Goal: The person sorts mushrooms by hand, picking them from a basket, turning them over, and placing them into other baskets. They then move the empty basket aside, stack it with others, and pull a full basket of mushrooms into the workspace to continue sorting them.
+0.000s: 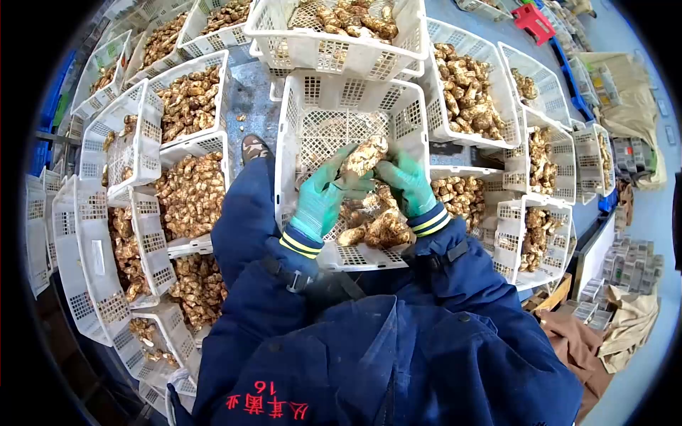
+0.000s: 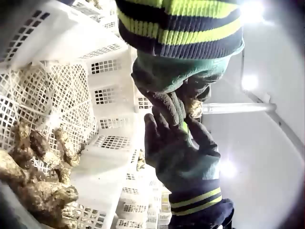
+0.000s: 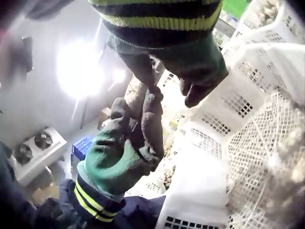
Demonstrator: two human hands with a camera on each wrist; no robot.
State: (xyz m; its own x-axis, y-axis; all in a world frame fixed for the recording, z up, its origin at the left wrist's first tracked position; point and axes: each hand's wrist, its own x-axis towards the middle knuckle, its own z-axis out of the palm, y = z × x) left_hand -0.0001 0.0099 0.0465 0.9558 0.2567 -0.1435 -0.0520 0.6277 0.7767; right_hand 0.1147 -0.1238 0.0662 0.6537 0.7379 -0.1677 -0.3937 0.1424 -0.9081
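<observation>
Green-gloved left hand [image 1: 320, 199] and right hand [image 1: 406, 183] both clasp one knobbly brown tuber [image 1: 364, 156] above the white crate [image 1: 290, 138] (partly filled), seemingly held clear for checking.

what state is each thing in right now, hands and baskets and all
left hand: gloved, grips the lumpy brown piece
right hand: gloved, grips the same piece
lumpy brown piece: held above the front basket
front basket: upright, partly filled
left basket: heaped with pieces
</observation>
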